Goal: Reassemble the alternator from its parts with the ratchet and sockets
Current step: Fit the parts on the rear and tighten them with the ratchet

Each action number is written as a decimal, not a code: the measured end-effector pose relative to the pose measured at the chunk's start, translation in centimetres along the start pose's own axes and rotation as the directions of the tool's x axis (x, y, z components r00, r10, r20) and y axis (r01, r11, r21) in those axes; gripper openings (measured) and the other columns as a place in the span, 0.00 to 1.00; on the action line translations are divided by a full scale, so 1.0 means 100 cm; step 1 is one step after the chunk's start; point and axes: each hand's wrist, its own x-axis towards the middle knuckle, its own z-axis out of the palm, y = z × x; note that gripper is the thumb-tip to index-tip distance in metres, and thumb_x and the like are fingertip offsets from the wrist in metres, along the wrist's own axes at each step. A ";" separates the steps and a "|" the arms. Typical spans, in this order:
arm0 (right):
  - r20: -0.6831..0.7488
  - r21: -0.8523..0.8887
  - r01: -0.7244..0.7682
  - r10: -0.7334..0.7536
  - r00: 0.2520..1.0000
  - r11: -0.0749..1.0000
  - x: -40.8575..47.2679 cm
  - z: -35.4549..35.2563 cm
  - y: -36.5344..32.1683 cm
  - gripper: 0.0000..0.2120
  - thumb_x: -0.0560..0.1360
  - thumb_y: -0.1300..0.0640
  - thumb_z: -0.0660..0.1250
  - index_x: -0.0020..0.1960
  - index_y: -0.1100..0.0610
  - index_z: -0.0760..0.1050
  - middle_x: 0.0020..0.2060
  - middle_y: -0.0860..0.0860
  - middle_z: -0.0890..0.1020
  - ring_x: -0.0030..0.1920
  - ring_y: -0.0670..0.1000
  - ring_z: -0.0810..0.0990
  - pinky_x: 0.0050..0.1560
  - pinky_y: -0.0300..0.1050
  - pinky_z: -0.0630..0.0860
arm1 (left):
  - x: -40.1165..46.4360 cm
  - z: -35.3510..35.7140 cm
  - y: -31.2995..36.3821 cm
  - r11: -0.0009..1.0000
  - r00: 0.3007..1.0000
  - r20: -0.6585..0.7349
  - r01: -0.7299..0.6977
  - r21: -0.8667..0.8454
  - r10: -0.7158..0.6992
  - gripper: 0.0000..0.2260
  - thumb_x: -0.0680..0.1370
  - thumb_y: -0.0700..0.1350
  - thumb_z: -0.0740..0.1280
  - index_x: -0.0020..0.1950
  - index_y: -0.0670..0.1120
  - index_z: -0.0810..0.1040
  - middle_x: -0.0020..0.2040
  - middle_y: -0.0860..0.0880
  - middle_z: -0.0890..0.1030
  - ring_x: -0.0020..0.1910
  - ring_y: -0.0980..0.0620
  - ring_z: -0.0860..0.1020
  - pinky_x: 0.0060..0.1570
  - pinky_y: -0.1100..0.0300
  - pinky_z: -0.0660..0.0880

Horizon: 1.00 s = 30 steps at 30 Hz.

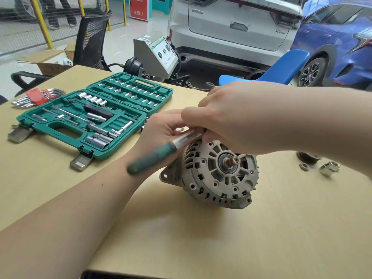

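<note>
The grey alternator [217,178] lies on the tan table [201,238] with its bare shaft [233,160] pointing toward me. A ratchet [159,154] with a green handle and chrome neck slants over the alternator's upper left rim; its head is hidden under my hands. My left hand [161,127] reaches behind the ratchet and pinches its chrome neck. My right hand [227,115] curls over the ratchet head at the top of the alternator housing. A loose nut [304,166] and a chrome socket [329,168] lie on the table to the right, beside a dark pulley [308,157].
An open green socket case [96,117] with several sockets and extensions sits at the left. A red hex key set [38,96] lies behind it. Beyond the table's far edge stand a black chair [90,37], a grey machine [155,55], a blue seat [281,67] and parked cars.
</note>
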 end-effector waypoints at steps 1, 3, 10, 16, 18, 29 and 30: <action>-0.033 -0.017 -0.055 0.054 0.998 0.998 0.000 0.002 0.000 0.19 0.80 0.53 0.65 0.48 0.46 0.52 0.35 0.51 0.73 0.35 0.58 0.77 0.32 0.54 0.77 | -0.001 0.002 -0.002 0.999 0.999 -0.019 0.037 -0.024 -0.038 0.06 0.79 0.44 0.75 0.50 0.56 0.88 0.49 0.57 0.88 0.50 0.59 0.85 0.48 0.60 0.82; -0.106 -0.020 -0.188 0.184 0.977 0.982 0.001 0.005 -0.002 0.19 0.80 0.51 0.66 0.46 0.48 0.53 0.30 0.51 0.68 0.27 0.53 0.70 0.24 0.45 0.63 | -0.001 0.004 -0.006 0.996 0.995 -0.045 0.087 -0.032 -0.089 0.05 0.80 0.46 0.74 0.54 0.51 0.89 0.51 0.53 0.89 0.52 0.56 0.86 0.51 0.56 0.84; 0.007 0.041 0.001 -0.001 1.000 0.999 0.004 -0.002 0.004 0.21 0.81 0.51 0.64 0.47 0.44 0.49 0.36 0.50 0.72 0.37 0.58 0.78 0.36 0.54 0.78 | 0.000 0.000 -0.011 0.997 0.998 -0.008 0.065 -0.036 -0.066 0.11 0.80 0.39 0.75 0.49 0.56 0.89 0.49 0.57 0.87 0.50 0.56 0.85 0.48 0.58 0.82; -0.097 -0.079 -0.173 0.165 0.982 0.982 0.001 0.006 -0.006 0.22 0.82 0.49 0.62 0.44 0.51 0.48 0.30 0.51 0.68 0.27 0.54 0.70 0.26 0.45 0.64 | -0.001 0.003 -0.011 0.994 0.995 -0.042 0.087 -0.063 -0.090 0.07 0.78 0.49 0.76 0.54 0.51 0.91 0.51 0.53 0.88 0.52 0.53 0.86 0.49 0.58 0.84; -0.121 -0.050 -0.263 0.256 0.959 0.963 0.000 0.009 -0.006 0.21 0.82 0.48 0.61 0.42 0.51 0.50 0.30 0.51 0.68 0.26 0.53 0.67 0.26 0.43 0.60 | -0.001 0.003 -0.012 0.995 0.996 -0.033 0.075 -0.059 -0.077 0.07 0.78 0.46 0.79 0.53 0.46 0.90 0.50 0.52 0.89 0.52 0.50 0.85 0.50 0.54 0.84; -0.087 -0.071 -0.178 0.171 0.981 0.982 -0.003 0.008 -0.002 0.20 0.81 0.53 0.60 0.43 0.52 0.48 0.28 0.51 0.69 0.26 0.54 0.70 0.25 0.45 0.62 | 0.000 0.003 -0.004 0.999 0.999 -0.021 0.026 0.021 -0.026 0.03 0.79 0.46 0.76 0.51 0.53 0.89 0.45 0.66 0.86 0.48 0.65 0.83 0.47 0.70 0.77; -0.089 -0.034 -0.225 0.221 0.971 0.974 -0.002 0.010 -0.002 0.20 0.82 0.51 0.60 0.43 0.52 0.49 0.28 0.51 0.68 0.26 0.53 0.68 0.25 0.44 0.59 | 0.000 0.003 -0.008 0.999 0.998 -0.038 0.047 0.016 -0.046 0.04 0.78 0.47 0.77 0.51 0.49 0.89 0.46 0.63 0.86 0.49 0.62 0.83 0.48 0.65 0.80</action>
